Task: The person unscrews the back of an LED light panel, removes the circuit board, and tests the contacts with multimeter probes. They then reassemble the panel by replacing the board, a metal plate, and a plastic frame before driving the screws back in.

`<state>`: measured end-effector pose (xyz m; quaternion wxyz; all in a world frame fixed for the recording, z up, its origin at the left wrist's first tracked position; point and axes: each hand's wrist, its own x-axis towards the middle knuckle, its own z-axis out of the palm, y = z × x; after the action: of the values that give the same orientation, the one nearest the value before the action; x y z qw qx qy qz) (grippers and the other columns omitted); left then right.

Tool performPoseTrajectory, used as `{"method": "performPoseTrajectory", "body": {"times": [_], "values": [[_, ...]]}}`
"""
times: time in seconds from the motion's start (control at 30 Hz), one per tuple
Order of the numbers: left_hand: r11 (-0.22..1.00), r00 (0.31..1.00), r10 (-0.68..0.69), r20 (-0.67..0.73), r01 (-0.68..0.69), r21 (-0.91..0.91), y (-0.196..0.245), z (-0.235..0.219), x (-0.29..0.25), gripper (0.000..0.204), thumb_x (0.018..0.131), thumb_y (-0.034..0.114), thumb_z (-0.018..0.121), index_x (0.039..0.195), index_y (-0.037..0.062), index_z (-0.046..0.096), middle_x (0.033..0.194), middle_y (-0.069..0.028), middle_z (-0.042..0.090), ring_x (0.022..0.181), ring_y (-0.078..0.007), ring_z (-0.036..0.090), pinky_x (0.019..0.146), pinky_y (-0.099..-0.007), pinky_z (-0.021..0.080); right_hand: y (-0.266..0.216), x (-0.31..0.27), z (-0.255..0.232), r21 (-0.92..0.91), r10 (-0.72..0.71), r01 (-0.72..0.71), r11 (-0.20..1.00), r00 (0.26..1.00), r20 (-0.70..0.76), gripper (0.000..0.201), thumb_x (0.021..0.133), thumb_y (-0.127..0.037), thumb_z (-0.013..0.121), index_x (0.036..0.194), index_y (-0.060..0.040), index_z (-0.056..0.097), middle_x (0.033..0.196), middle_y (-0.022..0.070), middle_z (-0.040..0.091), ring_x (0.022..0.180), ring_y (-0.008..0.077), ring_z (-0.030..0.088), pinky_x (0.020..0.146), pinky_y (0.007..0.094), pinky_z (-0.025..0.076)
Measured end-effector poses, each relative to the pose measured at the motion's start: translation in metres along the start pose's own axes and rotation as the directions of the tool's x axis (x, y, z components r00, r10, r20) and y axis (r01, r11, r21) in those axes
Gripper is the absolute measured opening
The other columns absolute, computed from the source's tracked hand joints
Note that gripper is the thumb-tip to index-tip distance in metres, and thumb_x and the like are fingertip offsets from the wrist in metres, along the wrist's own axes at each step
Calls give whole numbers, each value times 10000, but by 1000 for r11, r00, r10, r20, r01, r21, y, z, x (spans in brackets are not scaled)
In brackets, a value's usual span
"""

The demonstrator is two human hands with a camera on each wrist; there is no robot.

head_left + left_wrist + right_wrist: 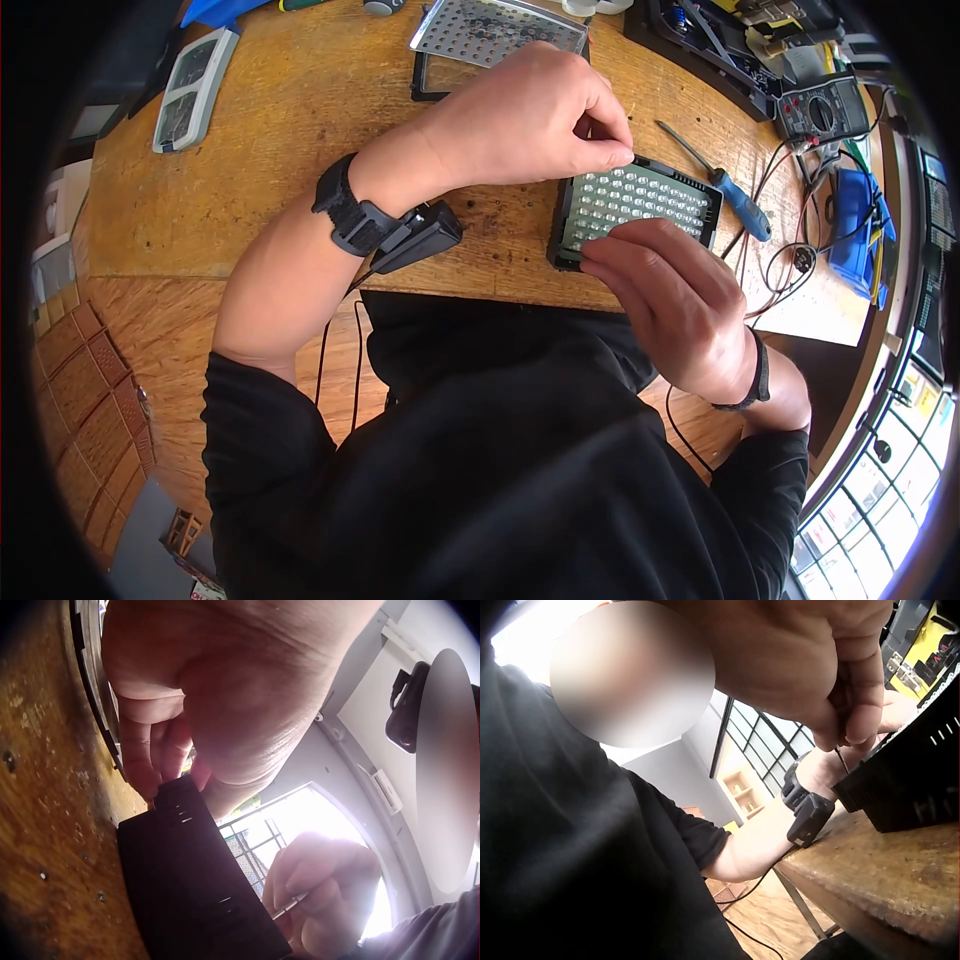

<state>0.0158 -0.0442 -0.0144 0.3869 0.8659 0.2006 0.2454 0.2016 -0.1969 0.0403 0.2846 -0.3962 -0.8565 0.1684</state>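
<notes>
An LED light panel (655, 192) in a black housing lies near the front edge of the workbench, its rows of clear LEDs facing up. My left hand (530, 115) reaches over its far left corner, thumb and fingers pinching at the rim. In the left wrist view those fingers meet the corner of the black housing (199, 877). At the near left corner, my right hand (690, 310) pinches a thin metal pin (841, 759), which points down at the housing's edge; its upper part is hidden in the fingers.
A blue-handled screwdriver (742, 205) lies right of the panel. Beyond it are a multimeter (822, 112) with tangled leads and a black tool tray (700, 60). A perforated metal plate (480, 35) sits at the back, and a grey-white case (195, 90) at the far left.
</notes>
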Motion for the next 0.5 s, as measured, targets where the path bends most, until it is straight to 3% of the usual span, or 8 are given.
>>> {"method": "performPoseTrajectory", "body": {"times": [0.2,0.5], "values": [[1000,1000,-11,-1,11,-25,-2,1,0,221,942,242,854,1038,43,860,928,-88,807,792,-187,759,717,-315,593,-3,1,-1,-24,-23,24,999,998,63,328,804,67,845,1102,101,712,998,171,673,846,312,722,696,397,614],[999,1000,-10,-4,9,-31,-2,1,0,228,938,247,853,1028,38,860,930,-86,808,788,-187,755,717,-317,590,-3,4,-4,-29,-30,31,999,999,34,323,808,58,850,1099,99,714,993,171,673,838,312,720,699,396,613]]}}
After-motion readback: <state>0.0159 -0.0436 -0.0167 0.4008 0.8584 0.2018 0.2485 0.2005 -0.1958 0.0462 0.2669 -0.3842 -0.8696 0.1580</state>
